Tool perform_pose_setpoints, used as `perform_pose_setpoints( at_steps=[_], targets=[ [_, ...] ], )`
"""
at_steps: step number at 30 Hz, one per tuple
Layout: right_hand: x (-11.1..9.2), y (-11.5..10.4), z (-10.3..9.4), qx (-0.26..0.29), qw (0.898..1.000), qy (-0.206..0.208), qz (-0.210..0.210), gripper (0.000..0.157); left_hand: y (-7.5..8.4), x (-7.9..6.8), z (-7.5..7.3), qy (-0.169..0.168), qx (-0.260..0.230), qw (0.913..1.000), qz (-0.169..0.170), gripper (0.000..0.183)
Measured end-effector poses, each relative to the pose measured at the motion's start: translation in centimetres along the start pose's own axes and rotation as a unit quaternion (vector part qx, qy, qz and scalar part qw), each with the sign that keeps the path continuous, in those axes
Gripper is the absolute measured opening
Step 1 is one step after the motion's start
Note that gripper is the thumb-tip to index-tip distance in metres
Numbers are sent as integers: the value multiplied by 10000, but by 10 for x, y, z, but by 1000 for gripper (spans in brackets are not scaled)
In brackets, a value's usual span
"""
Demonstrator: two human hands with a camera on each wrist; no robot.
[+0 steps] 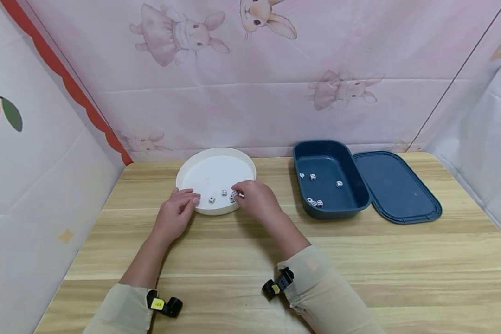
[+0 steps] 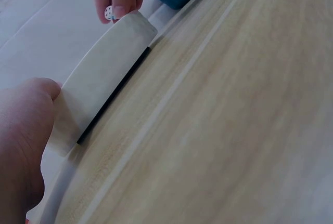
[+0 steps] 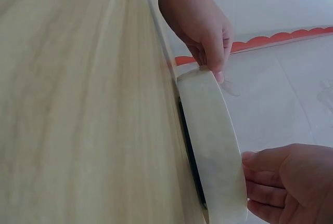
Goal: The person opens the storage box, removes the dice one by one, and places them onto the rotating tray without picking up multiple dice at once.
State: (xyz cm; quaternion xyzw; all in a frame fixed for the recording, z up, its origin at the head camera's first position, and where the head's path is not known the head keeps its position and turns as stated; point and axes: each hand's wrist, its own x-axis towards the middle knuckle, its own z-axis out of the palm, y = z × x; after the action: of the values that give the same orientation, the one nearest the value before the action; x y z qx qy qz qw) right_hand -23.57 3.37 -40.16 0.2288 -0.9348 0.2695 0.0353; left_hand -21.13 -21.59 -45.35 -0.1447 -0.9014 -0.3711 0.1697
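Note:
A round white tray (image 1: pixel 216 211) stands at the back left of the table, with several white dice inside, among them one die (image 1: pixel 211 200) near its front wall. My left hand (image 1: pixel 172 217) grips the tray's front-left rim, the thumb over the edge. At the tray's right side, my right hand (image 1: pixel 260 200) pinches a white die with dark pips (image 2: pixel 109 13) between thumb and fingers. In the right wrist view the right hand's fingers hide that die. The tray wall (image 3: pixel 213 141) covers the dice there too.
Right of the tray stands a deep blue plastic box (image 1: pixel 330 214) with several dice on its floor. Its blue lid (image 1: pixel 401 185) lies flat on the wooden table (image 1: pixel 234 278), against the box's right side. A printed cloth (image 1: pixel 254 116) hangs behind the table.

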Motion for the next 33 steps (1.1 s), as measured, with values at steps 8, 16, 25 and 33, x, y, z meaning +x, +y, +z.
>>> perform_pose_setpoints(
  at_steps=[8,16,25,33],
  targets=[
    [-2,-1,-1,177,9998,0,91,23,0,0,0,3,17,10000,23,23],
    [-1,-1,-3,240,9992,-167,273,25,0,0,0,3,-15,10000,8,23],
    [-1,6,-15,552,9965,-371,510,30,-1,-1,0,9,-19,10000,58,22],
    [-11,32,-47,922,9927,51,771,32,-1,0,1,62,-34,9999,74,22]
  ],
)
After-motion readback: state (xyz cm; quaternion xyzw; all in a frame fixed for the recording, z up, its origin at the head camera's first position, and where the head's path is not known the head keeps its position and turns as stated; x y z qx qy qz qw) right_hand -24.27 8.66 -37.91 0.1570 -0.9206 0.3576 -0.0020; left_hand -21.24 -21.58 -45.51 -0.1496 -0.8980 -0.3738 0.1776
